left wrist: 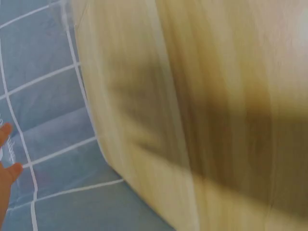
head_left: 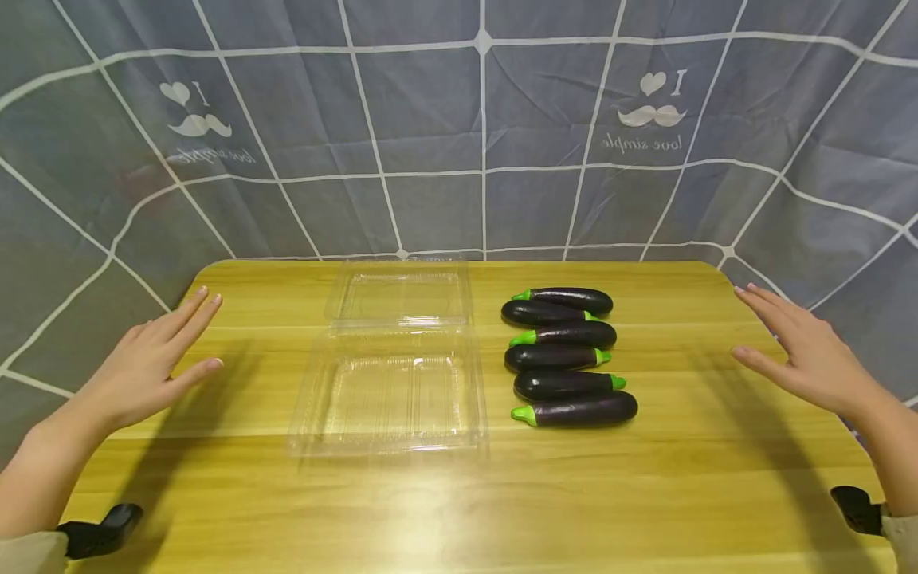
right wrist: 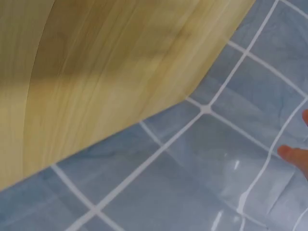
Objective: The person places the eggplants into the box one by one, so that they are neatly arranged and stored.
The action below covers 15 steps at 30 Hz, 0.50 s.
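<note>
My left hand (head_left: 147, 363) hovers over the table's left side, fingers straight and holding nothing; part of it (left wrist: 7, 175) shows at the left wrist view's edge. On the right side my right hand (head_left: 817, 355) is likewise raised with straight fingers, and its fingertips appear at the edge of the right wrist view. Between the hands lies a clear plastic container (head_left: 402, 399), its lid (head_left: 402, 296) folded back behind it. Right of the container, several dark purple eggplants with green stems, such as the nearest one (head_left: 588, 410), lie in a column. Neither hand touches anything.
The light wooden table (head_left: 344, 510) carries the shadows of both arms. A grey-blue curtain (head_left: 437, 207) with white grid lines surrounds its back and sides. Black straps (head_left: 100, 532) are on both wrists.
</note>
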Tool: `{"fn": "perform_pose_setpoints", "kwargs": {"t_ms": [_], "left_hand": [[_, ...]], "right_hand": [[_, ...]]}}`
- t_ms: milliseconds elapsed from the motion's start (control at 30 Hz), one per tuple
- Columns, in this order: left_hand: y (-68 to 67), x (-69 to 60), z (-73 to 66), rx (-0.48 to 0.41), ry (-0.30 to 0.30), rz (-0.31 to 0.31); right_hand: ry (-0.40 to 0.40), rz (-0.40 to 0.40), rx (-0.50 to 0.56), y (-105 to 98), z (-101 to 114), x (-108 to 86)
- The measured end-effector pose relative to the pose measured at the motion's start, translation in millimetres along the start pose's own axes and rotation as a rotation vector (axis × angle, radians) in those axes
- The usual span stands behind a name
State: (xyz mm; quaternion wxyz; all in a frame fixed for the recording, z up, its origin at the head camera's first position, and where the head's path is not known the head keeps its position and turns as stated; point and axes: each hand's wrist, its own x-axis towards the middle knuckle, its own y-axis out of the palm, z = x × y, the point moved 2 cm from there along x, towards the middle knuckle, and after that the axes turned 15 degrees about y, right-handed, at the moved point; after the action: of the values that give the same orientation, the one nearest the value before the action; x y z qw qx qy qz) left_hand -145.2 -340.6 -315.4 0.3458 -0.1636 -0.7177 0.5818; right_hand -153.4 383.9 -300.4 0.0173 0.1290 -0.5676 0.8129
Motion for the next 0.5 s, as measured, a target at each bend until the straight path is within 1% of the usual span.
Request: {"fn": "perform_pose_setpoints", "kwargs": {"t_ms": [67, 100, 133, 233, 333, 400, 433, 500], "left_hand": [[5.0, 1.8, -2.7, -0.05, 0.009, -0.015], [7.7, 2.9, -4.3, -0.084, 0.011, -0.021], [10.4, 3.9, -6.6, -0.136, -0.001, -0.021], [16.0, 8.7, -15.5, -0.325, -0.099, -0.025], [19.8, 16.5, -25.0, -0.502, -0.184, -0.055], [23.2, 21.7, -30.8, -0.583, -0.21, -0.058], [25.7, 23.7, -33.7, -0.633, -0.206, -0.05], [31.4, 26.8, -40.0, -0.707, -0.217, -0.014]], "right_hand": [[-0.011, 0.017, 0.067, 2.5, 4.0, -0.5], [-0.012, 0.032, 0.1, 3.9, 6.3, -1.2], [-0.012, 0.048, 0.126, 6.1, 8.9, -2.2], [0.005, 0.083, 0.174, 13.9, 17.1, -6.5], [-0.024, 0.096, 0.187, 23.8, 25.5, -8.9], [-0.04, 0.103, 0.185, 30.5, 31.3, -9.8], [-0.048, 0.112, 0.182, 33.8, 34.1, -10.2], [-0.047, 0.125, 0.173, 40.0, 39.7, -10.9]]}}
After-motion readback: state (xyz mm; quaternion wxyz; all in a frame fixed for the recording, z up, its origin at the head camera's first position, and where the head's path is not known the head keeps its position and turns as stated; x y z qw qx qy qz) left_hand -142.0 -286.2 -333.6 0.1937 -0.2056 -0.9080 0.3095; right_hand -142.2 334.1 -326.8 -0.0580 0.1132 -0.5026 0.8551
